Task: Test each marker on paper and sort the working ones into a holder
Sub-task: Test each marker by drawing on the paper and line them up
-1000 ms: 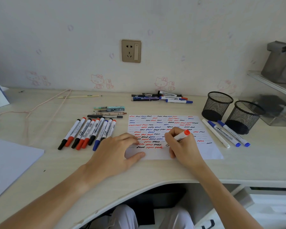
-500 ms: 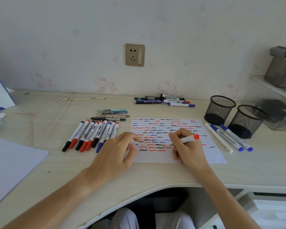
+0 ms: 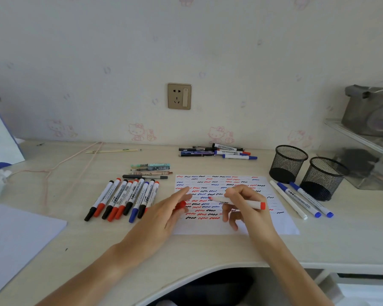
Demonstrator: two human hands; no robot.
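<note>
My right hand (image 3: 244, 206) pinches the uncapped red marker (image 3: 237, 202) level above the paper (image 3: 281, 226), tip toward my left hand (image 3: 164, 215), whose fingers hold its red cap (image 3: 181, 205), presumably for recapping. Both holders (image 3: 289, 163) stand empty.

text: none legible; marker barrels (image 3: 117, 196) | print too small to read
</note>
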